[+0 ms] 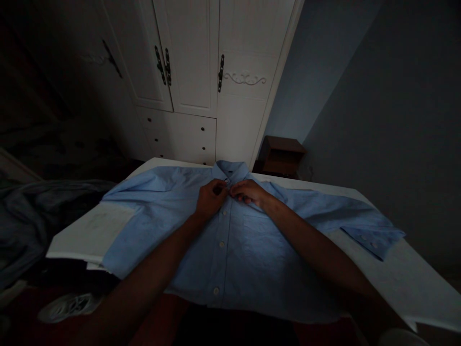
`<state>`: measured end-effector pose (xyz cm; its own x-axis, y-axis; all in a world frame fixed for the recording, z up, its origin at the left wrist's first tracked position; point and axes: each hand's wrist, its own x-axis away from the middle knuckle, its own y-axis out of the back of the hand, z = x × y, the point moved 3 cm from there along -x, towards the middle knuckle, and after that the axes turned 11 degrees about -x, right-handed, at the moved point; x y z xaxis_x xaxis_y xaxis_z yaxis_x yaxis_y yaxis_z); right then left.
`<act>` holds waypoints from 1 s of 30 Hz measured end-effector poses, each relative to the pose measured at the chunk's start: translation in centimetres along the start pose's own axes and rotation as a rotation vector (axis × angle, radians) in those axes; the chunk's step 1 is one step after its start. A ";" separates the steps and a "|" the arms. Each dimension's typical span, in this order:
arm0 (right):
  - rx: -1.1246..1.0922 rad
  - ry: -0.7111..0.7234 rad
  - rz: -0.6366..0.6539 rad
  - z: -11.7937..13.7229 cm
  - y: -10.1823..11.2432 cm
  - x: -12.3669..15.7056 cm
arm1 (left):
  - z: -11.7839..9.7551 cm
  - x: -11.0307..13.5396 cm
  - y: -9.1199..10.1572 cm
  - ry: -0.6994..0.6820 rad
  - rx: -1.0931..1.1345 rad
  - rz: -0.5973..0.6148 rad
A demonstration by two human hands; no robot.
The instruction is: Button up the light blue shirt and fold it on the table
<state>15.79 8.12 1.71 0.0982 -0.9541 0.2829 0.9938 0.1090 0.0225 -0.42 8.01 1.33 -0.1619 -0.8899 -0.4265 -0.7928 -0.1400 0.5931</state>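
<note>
A light blue button-up shirt [194, 245] lies front side up across a white table, its collar [231, 169] at the far edge and its sleeves spread to both sides. My left hand [212, 196] and my right hand [248, 191] meet at the front placket just below the collar. Both hands have their fingers pinched on the shirt there; the button or cloth between the fingertips is mostly hidden. Further down the placket, several white buttons sit in a line. A chest pocket [257, 230] lies below my right hand.
The white table [90, 230] shows around the shirt. Behind it stands a white wardrobe [187, 72] with dark handles, and a brown nightstand [283, 151] is at the back right. Dark cloth [43, 216] is heaped at the left; a light shoe [68, 307] shows at lower left.
</note>
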 end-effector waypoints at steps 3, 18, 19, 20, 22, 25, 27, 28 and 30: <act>-0.016 0.002 0.002 -0.1 0.1 -0.2 | -0.2 -0.3 0.8 -0.068 -0.117 -0.057; 0.001 0.060 0.028 0.3 -0.2 0.1 | 0.9 -1.2 0.1 0.018 -0.011 0.127; 0.000 0.060 0.030 0.3 -0.2 0.1 | 1.0 -1.2 0.1 0.027 -0.006 0.132; 0.001 0.057 0.029 0.3 -0.2 0.1 | 1.1 -1.2 0.1 0.032 -0.007 0.138; 0.006 0.045 0.025 0.3 -0.2 0.1 | 1.2 -1.3 0.2 0.036 -0.021 0.148; 0.005 0.027 0.026 0.5 -0.2 0.1 | 1.2 -1.4 0.4 0.027 -0.060 0.144; -0.008 0.023 0.032 0.5 -0.1 0.1 | 1.2 -1.4 0.5 0.005 -0.096 0.135; -0.013 0.022 0.037 0.5 0.0 0.1 | 1.2 -1.4 0.5 -0.010 -0.118 0.136; -0.012 0.027 0.046 0.3 0.1 0.1 | 1.2 -1.4 0.5 -0.043 -0.162 0.161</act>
<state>15.84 8.12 2.08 0.1451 -0.9553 0.2577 0.9887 0.1496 -0.0019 -1.29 9.75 1.40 -0.3067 -0.8875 -0.3440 -0.6502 -0.0686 0.7567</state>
